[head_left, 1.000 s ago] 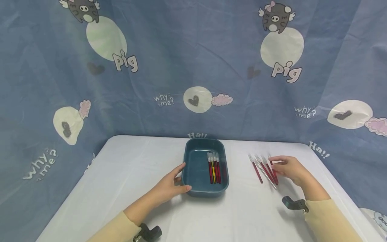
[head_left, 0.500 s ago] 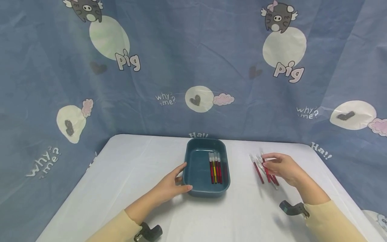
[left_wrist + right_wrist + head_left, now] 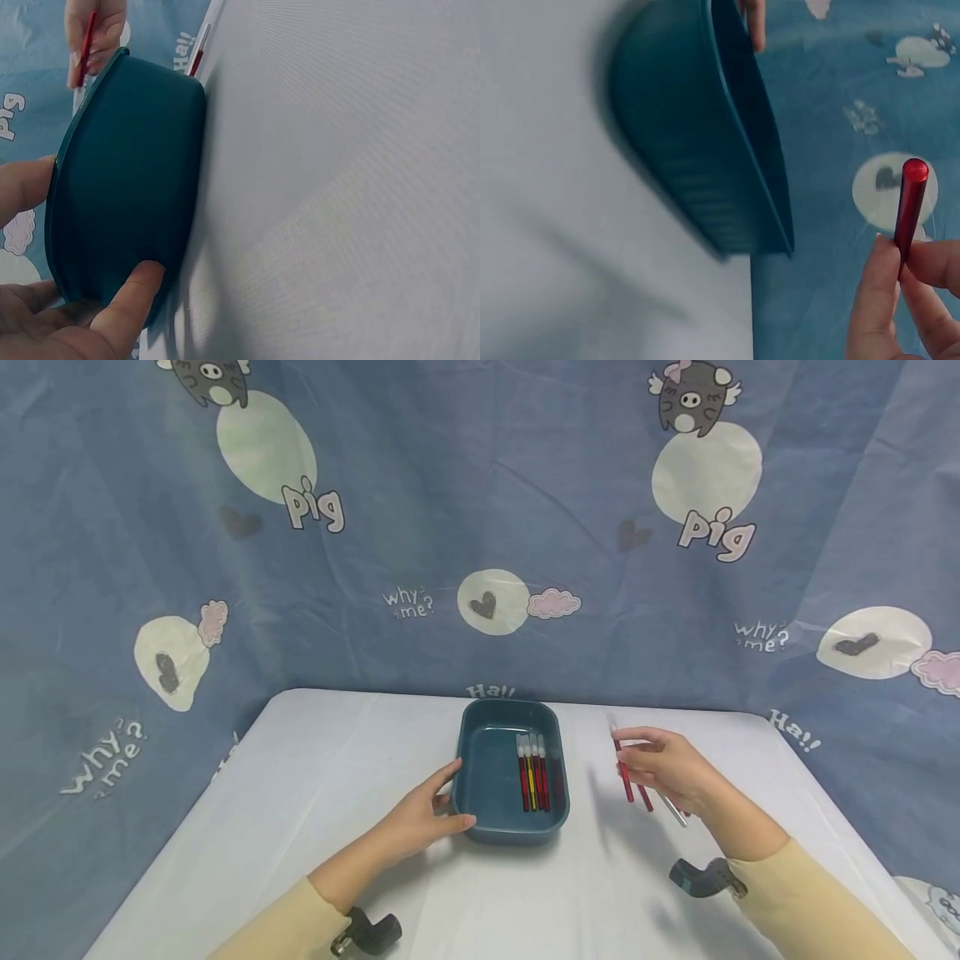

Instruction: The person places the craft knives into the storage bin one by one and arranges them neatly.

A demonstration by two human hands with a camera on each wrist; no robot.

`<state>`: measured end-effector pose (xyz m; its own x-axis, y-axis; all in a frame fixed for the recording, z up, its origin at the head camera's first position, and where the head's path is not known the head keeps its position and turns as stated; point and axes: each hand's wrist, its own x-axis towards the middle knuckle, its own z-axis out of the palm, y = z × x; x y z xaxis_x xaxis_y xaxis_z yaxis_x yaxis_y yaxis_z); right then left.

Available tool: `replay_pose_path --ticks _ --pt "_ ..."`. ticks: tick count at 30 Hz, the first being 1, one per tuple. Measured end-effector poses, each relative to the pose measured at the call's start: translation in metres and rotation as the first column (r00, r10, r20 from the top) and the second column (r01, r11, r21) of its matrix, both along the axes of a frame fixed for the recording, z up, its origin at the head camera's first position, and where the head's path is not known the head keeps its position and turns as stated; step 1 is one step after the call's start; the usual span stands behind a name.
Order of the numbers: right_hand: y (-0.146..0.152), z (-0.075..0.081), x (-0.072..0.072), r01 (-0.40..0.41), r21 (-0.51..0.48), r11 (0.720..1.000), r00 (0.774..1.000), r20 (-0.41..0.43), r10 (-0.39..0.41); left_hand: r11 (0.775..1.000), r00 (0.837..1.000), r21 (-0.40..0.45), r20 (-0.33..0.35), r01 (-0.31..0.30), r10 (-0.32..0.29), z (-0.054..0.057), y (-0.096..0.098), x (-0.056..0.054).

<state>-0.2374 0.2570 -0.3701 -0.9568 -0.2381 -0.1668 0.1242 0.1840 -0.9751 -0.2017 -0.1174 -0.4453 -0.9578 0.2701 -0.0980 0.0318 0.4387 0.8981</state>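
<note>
one red pen point(image 3: 621, 767) pinched between thumb and fingertips of the right hand point(image 3: 663, 767), lifted off the desk point(image 3: 315, 793) and held roughly upright with a slight tilt, just right of the teal tray point(image 3: 487, 777) and apart from it. seen from the right wrist as a red barrel point(image 3: 910, 202) with a rounded end poking up past the fingertips point(image 3: 881, 259), so the grip sits low on the pen and the free end stands above it. below and behind that hand, more red pens point(image 3: 651, 797) lying on the desk, partly hidden by the palm, one showing a pale tip toward the near side. inside the tray, against its right wall, a row of pens point(image 3: 532, 772) side by side, red with one yellow among them, pale caps pointing away. left hand point(image 3: 427, 814) grasping the tray at its near left corner, thumb point(image 3: 131, 300) pressed against the outer wall and fingers along the left rim, the tray resting flat on the desk. black wrist mounts point(image 3: 701, 877) showing at both cream sleeves. blue patterned cloth point(image 3: 480, 527) with pigs and pale circles hanging behind the desk.
</note>
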Motion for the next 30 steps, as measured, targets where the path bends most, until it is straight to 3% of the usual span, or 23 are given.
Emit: replay_pose_path --ticks 11,30 --pt "-0.036 0.002 -0.007 0.009 -0.045 0.999 0.999 0.053 -0.007 1.000 1.000 -0.012 -0.002 -0.015 0.015 0.001 0.002 0.001" --pt "-0.105 -0.010 -0.026 0.026 -0.048 0.999 0.992 0.126 -0.020 1.000 1.000 -0.016 -0.004 -0.017 0.017 -0.001 0.001 0.001"
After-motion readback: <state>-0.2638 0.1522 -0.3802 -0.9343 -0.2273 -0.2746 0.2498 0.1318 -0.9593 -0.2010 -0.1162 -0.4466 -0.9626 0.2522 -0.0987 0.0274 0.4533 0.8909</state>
